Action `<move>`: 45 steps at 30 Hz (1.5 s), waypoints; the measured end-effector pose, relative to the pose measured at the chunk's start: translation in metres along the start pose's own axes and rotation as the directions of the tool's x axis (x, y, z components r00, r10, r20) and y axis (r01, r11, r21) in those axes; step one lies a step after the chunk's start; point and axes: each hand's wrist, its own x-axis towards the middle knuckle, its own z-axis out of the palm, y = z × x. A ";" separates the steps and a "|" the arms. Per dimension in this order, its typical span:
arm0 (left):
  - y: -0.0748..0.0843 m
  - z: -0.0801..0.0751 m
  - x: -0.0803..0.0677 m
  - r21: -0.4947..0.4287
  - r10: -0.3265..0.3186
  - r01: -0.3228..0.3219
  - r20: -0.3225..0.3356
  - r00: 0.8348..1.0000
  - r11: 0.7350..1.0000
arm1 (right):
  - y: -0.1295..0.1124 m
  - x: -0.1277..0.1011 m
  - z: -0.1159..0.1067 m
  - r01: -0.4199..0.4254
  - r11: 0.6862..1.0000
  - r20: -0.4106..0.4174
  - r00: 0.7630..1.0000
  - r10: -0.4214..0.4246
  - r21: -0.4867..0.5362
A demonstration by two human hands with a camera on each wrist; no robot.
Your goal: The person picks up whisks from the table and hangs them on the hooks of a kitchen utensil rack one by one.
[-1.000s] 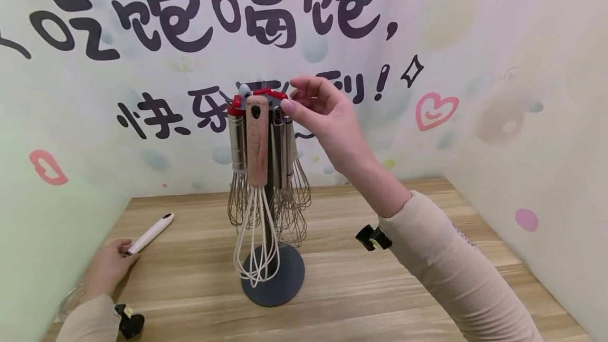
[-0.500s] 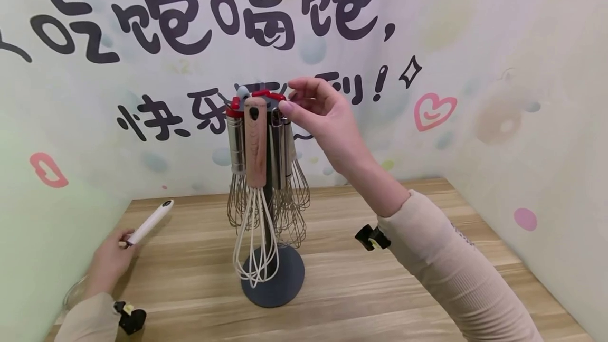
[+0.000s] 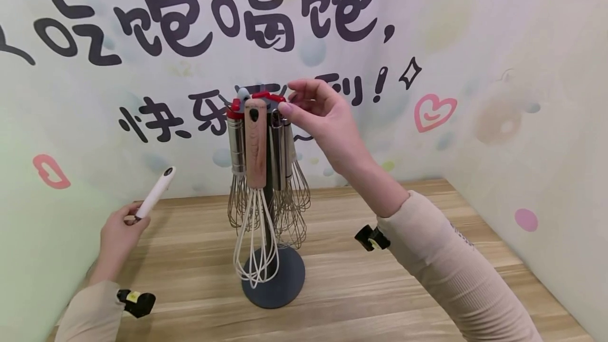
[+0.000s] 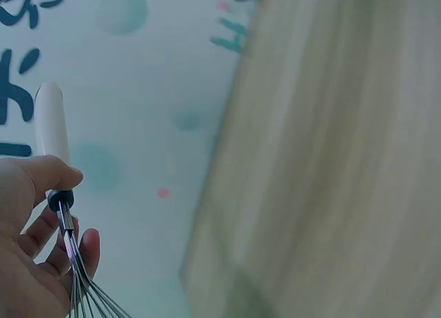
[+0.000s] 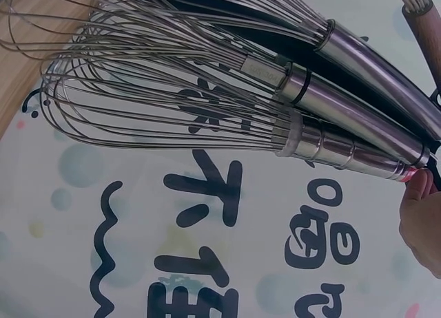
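Note:
A dark stand (image 3: 273, 284) on the wooden table (image 3: 380, 289) carries several hanging whisks: steel-handled ones (image 3: 280, 146) (image 5: 344, 146) and a wooden-handled one with white wires (image 3: 256, 141). My right hand (image 3: 315, 112) is up at the rack's top, fingertips pinching by the red hooks (image 3: 268, 95) at the top of a steel whisk handle. My left hand (image 3: 121, 228) (image 4: 34, 263) grips a white-handled whisk (image 3: 155, 194) (image 4: 52, 135) near where the handle meets the wires, lifted above the table's left side, handle pointing up.
Walls with printed lettering and hearts close in the table at the back, left and right. The stand's round base sits mid-table. Black wrist camera mounts (image 3: 372, 239) (image 3: 138, 300) show on both sleeves.
My left hand has lifted the white-handled whisk off the table and tilted its handle upward. The right hand has stayed at the rack's top, barely shifting.

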 end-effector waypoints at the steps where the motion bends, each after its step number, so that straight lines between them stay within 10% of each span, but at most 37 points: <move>1: 0.004 -0.001 0.000 -0.015 -0.011 0.011 -0.007 1.000 1.000 | 0.000 0.000 0.000 -0.001 1.000 0.001 1.000 0.001 0.002; 14: 0.065 -0.020 -0.003 -0.329 -0.150 0.141 -0.001 0.989 0.934 | -0.002 -0.001 0.004 -0.036 0.999 -0.011 0.999 0.037 0.008; 28: 0.123 -0.033 -0.018 -0.591 -0.073 0.059 0.001 0.997 0.805 | -0.003 -0.003 0.009 -0.048 0.999 -0.032 0.998 0.048 0.010; 45: 0.161 -0.039 -0.037 -0.627 0.055 -0.071 -0.044 0.998 0.776 | -0.005 -0.004 0.011 -0.045 0.999 -0.040 0.998 0.045 0.007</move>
